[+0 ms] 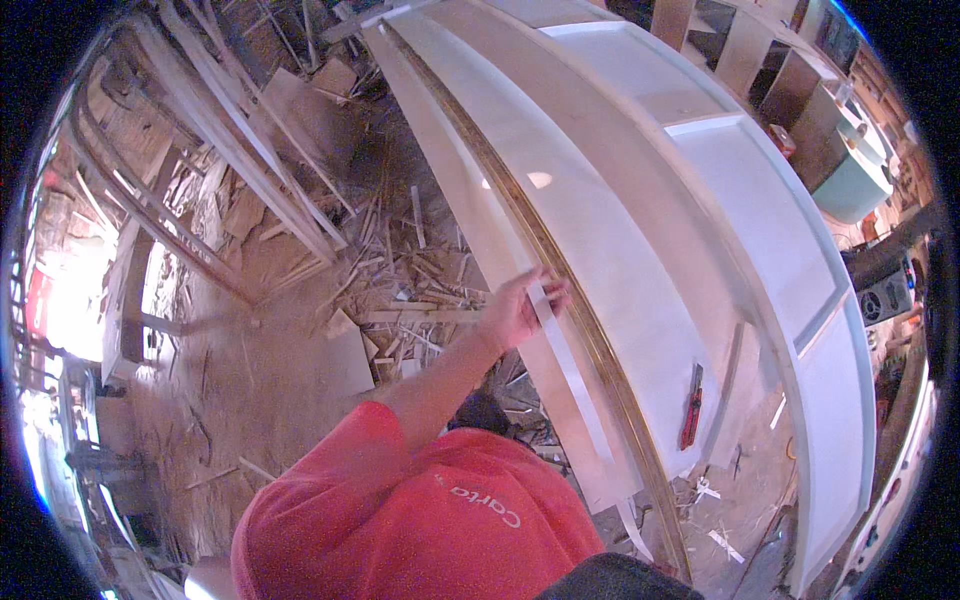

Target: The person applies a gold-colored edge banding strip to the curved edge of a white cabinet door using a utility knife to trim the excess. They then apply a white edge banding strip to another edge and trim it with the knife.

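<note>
My left hand (523, 311) reaches out over a long pale panel, its fingers closed around a thin white strip (576, 385). From the hand the strip runs down along the panel toward me, and a loose white end (634, 530) hangs near the panel's near edge. Close beside my fingers, a long narrow golden-brown strip (545, 240) lies lengthwise over the pale panels. A red utility knife (691, 410) rests on the white panel (585, 180) to the right. My right hand is out of view.
White framed panels (755, 190) stretch along the right. Wood scraps (410, 255) litter the floor at left, with long curved boards (235, 120) behind them. A greenish-white bin (853, 185) stands at the far right. Small white offcuts (725, 545) lie near the knife.
</note>
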Available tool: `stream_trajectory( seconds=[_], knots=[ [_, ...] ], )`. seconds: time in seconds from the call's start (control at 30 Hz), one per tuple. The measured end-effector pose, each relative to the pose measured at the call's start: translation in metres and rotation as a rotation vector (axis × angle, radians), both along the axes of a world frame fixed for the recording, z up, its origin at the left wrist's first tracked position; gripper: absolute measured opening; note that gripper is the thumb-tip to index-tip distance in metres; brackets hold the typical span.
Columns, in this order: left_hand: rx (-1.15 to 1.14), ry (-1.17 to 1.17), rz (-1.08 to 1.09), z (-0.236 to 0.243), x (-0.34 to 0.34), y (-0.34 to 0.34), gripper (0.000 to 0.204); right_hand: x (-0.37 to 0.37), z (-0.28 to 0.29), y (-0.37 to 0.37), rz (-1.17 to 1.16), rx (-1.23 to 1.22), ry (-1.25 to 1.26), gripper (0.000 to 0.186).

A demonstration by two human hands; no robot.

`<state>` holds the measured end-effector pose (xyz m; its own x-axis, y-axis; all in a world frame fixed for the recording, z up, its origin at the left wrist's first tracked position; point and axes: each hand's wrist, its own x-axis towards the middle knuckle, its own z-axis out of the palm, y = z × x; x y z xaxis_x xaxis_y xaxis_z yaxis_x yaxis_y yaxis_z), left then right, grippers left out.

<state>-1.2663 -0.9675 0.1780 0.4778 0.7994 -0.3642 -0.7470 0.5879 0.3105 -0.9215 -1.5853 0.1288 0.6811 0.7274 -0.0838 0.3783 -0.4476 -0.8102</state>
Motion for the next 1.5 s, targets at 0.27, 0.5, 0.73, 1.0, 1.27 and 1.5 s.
stream_trajectory(
  seconds=[0.27,0.5,0.73,1.0,1.27,1.5],
  knots=[
    [0.517,-0.335,-0.204,0.164,-0.03,0.113,0.07,-0.127,-0.058,-0.114,-1.117,0.166,0.058,0.032],
    [0.633,-0.613,-0.368,0.311,-0.035,0.152,0.075,-0.266,-0.094,-0.012,-1.132,-0.579,-0.004,0.018],
    [0.697,-0.942,-0.696,0.329,0.038,0.137,0.055,-0.432,-0.086,0.085,-1.298,-0.344,0.247,0.023],
    [0.635,-1.177,-1.02,0.319,0.111,0.054,0.034,-0.484,-0.082,0.088,-1.866,0.301,0.558,0.014],
    [0.748,-1.352,-1.201,0.331,0.175,-0.078,0.032,-0.439,-0.082,0.011,-1.98,0.657,0.549,0.019],
    [1.289,-1.672,-1.096,0.375,0.222,-0.264,0.042,-0.373,-0.115,-0.144,-1.814,0.462,0.546,0.02]
  ],
)
